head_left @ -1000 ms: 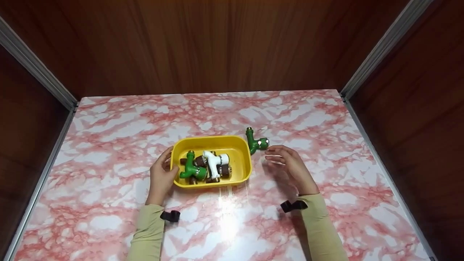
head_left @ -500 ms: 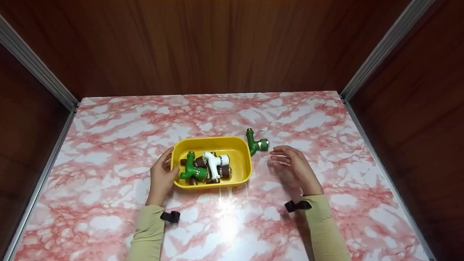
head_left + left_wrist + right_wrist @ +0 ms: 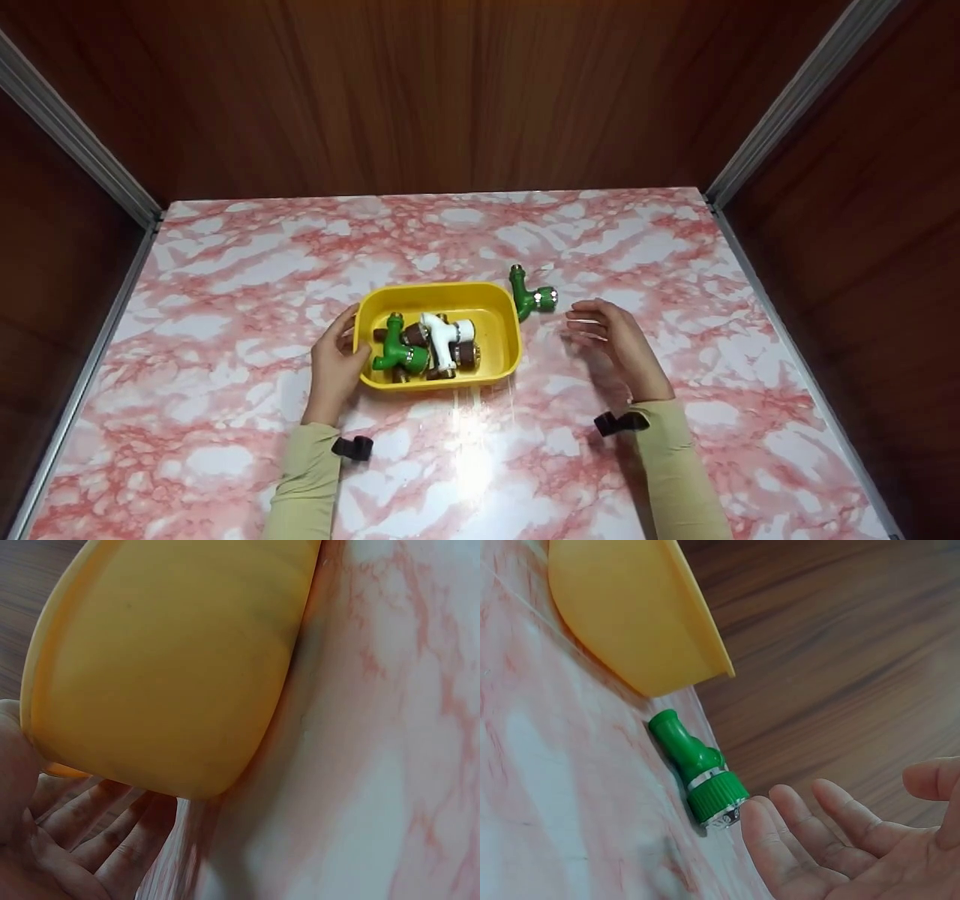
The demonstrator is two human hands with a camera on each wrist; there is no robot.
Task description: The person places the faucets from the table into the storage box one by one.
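left hand fingers (image 3: 112, 836): curled round the left end of the yellow tub, thumb hooked over its rim
left hand (image 3: 335, 365): left of frame centre, gripping the tub
right hand fingers (image 3: 802, 829): loosely spread, nothing in them, tips just short of the green faucet
right hand (image 3: 616, 343): right of centre, open, over the marble
green faucet (image 3: 531, 294): lying on the table just beside the tub's upper right corner
yellow tub (image 3: 496, 301): mid-frame, holding another green faucet (image 3: 397, 351), a white faucet (image 3: 442, 337) and brown fittings
table (image 3: 225, 262): pink marble pattern, wood panels behind
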